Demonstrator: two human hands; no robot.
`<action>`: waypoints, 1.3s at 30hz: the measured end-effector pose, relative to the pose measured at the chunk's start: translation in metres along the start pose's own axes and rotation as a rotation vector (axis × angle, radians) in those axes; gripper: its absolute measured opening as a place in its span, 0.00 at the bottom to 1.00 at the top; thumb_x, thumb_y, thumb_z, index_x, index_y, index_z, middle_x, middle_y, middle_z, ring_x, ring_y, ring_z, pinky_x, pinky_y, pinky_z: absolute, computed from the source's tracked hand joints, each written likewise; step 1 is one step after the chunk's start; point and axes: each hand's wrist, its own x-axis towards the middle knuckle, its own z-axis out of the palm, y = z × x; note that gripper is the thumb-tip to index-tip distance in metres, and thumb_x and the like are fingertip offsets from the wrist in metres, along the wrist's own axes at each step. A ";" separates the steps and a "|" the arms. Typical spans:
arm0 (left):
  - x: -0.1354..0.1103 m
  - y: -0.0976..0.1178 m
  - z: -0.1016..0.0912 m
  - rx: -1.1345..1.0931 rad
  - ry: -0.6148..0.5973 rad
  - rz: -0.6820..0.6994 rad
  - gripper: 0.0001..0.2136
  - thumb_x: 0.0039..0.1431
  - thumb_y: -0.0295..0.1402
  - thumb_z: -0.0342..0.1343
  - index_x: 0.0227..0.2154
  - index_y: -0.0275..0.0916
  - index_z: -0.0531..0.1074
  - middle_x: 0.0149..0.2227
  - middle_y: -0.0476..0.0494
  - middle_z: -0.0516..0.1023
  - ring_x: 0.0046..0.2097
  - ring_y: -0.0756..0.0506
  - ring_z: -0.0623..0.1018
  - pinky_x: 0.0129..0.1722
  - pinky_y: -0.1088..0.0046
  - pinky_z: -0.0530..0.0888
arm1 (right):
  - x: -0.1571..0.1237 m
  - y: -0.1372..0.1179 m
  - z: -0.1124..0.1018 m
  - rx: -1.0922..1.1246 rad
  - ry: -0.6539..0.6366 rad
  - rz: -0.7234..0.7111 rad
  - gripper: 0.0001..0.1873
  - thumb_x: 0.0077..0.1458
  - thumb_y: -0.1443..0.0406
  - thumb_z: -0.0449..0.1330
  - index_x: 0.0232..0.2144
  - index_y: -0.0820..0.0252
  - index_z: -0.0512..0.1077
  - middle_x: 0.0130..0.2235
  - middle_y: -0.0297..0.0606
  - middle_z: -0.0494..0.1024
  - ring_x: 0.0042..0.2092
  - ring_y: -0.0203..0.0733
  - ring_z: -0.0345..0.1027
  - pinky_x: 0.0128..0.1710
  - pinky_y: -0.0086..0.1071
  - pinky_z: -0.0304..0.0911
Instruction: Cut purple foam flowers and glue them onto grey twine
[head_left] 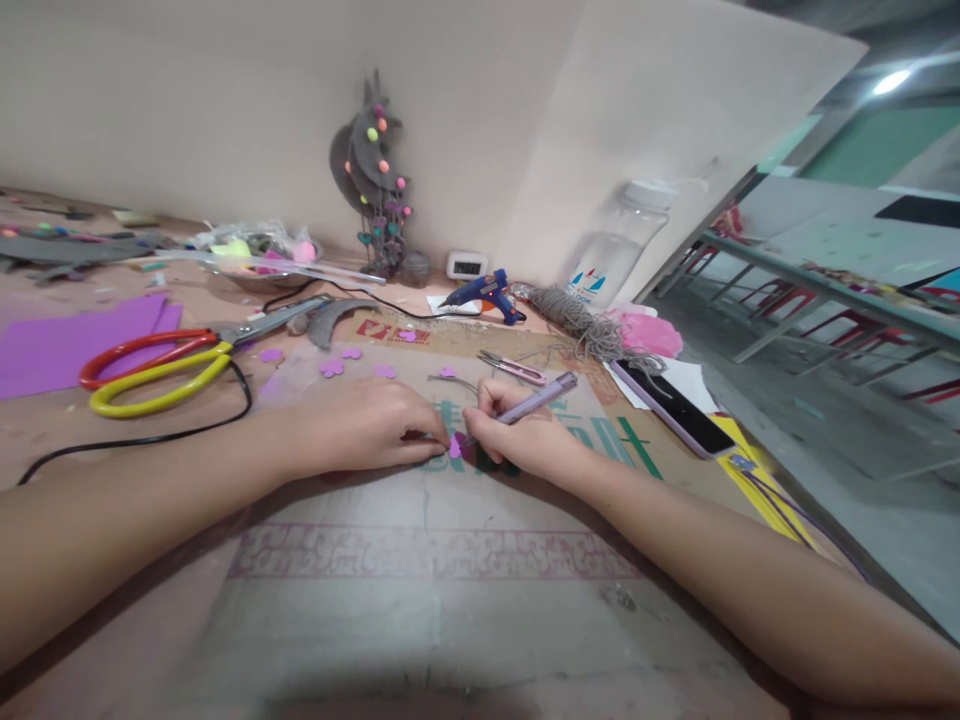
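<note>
Between my hands lies a small purple flower cutout (456, 446) on the printed board (360, 620). My left hand (375, 425) pinches the cutout's left edge between thumb and fingertips. A light purple pen (536, 398) is gripped in my right hand (506, 425), its tip end down at the flower's right side. Just beyond my hands are several more purple flower cutouts (331, 369). Pink-handled thread snips (514, 368) lie beyond the pen. Left of my left hand rest large scissors (161, 372) with red and yellow handles.
Purple sheets (82, 345) lie at left. Along the wall are a bowl of pompoms (255, 258), a decorated grey moon (367, 170), a small clock (466, 265), a blue glue gun (487, 292) and a bottle (619, 245). Grey yarn (570, 320) and a phone (675, 408) are at right.
</note>
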 end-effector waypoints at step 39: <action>-0.003 0.006 -0.016 0.155 -0.015 -0.039 0.12 0.63 0.36 0.48 0.40 0.45 0.77 0.33 0.46 0.80 0.32 0.47 0.77 0.32 0.73 0.67 | 0.008 0.008 -0.009 -0.016 0.168 -0.085 0.13 0.57 0.60 0.54 0.24 0.56 0.57 0.14 0.24 0.64 0.17 0.31 0.57 0.22 0.26 0.54</action>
